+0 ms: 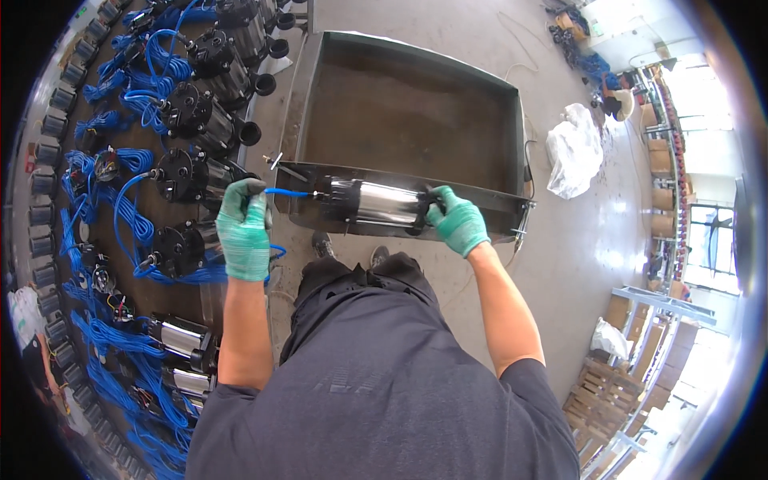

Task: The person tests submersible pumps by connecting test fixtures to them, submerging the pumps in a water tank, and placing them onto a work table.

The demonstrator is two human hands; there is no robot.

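A submersible pump (387, 203) with a shiny metal body and black ends lies sideways over the near ledge of a metal water tank (308, 104). My right hand (458, 220), in a green glove, is closed around the pump's black right end. From its left end a blue cable (288, 192) runs to my left hand (243, 228), also gloved in green. The fingers of that hand are curled around the cable, close to the workbench with the other pumps.
Along the left, a bench holds several black-topped pumps (192, 112) and coils of blue cable (104, 336). Brownish water fills the tank. White plastic sheeting (574, 152) lies on the floor to the right, with wooden pallets (604, 400) nearer. A person (620, 104) is at the far right.
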